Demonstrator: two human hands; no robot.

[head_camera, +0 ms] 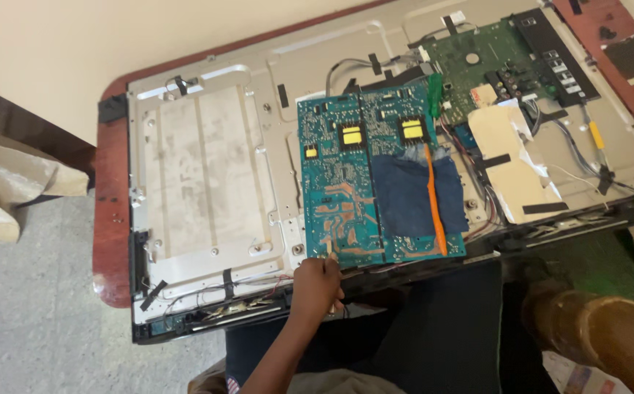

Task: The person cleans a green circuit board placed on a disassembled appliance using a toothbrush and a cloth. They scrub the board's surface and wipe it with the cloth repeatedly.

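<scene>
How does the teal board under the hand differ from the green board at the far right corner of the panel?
The teal board is bluish, with yellow parts; the green board is darker green with black connectors. A blue cloth and orange tool lie on the teal board; the green board is bare. The left hand touches only the teal board. Both lie flat.

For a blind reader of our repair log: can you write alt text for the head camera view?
One hand touches the near edge of a teal circuit board on an opened flat-screen television's metal back. A dark blue cloth and an orange pry tool lie on the neighbouring board.
</scene>
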